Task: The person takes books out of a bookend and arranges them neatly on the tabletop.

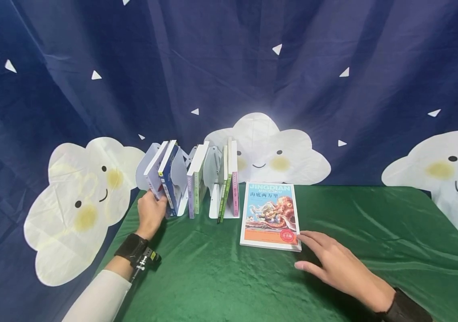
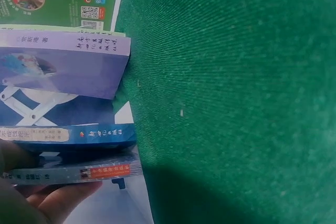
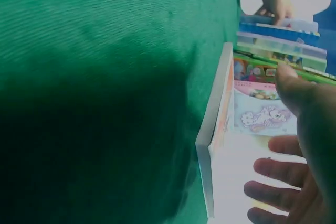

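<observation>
At the left end of the book rack, my left hand (image 1: pixel 151 215) grips the lower part of a thin pale book (image 1: pixel 155 172). In the left wrist view, the thumb and fingers (image 2: pixel 68 199) lie on either side of that book's spine (image 2: pixel 63 175), beside a blue book (image 2: pixel 113 134). A book with an octopus cover (image 1: pixel 271 214) lies flat on the green cloth. My right hand (image 1: pixel 341 266) is at its lower right edge, fingers extended and apart; whether they touch it is unclear. The right wrist view shows this hand (image 3: pixel 310 150) by the book's edge (image 3: pixel 214 114).
White metal dividers (image 1: pixel 179 170) separate upright books, with purple and green spines (image 1: pixel 191 192) in the middle and green and pink ones (image 1: pixel 235 192) at the right. Behind the green cloth (image 1: pixel 205 268) hangs a dark blue curtain (image 1: pixel 229 67) with smiling clouds.
</observation>
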### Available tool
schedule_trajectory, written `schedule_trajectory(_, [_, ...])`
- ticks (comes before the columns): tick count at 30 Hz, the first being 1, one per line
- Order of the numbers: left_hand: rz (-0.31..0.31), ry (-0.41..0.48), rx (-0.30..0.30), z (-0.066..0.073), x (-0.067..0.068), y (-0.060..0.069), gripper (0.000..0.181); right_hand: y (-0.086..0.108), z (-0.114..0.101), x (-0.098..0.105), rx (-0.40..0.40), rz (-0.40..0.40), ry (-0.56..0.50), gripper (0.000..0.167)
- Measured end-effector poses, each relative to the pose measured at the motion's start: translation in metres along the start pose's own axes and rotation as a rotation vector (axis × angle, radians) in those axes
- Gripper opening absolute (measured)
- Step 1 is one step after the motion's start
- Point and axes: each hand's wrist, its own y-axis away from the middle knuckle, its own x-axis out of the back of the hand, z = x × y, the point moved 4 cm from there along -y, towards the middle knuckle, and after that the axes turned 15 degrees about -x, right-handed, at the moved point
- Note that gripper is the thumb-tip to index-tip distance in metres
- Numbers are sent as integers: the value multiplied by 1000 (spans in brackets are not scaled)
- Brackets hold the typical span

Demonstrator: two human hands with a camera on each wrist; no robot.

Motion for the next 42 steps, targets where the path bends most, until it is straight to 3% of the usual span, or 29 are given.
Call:
schedule_trajectory(11, [37,25,-11,3,12,13,17,22,-8,0,154,-41,73,75])
schedule_trajectory(17, [33,31,-26,11,29,25,25,26,-14,2,184,-68,86,74])
schedule_trajectory(22, [54,13,-51,21,49,37,21,31,-18,3,206,-50,85,76])
schedule_trajectory(26, [72,-2,-77,30,68,48,18,36,-22,4,170,-73,70,80])
schedule_trajectory(33, [95,-29,-101,52,99,70,23,40,-26,5,71,-204,14,83])
schedule_trajectory(39, [109,-35,-181,77,116,87,25,39,-27,7,33,-236,-42,87])
schedule_trajectory(42, [78,-7,-192,89,120,94,25,38,-27,9,14,-225,-65,89])
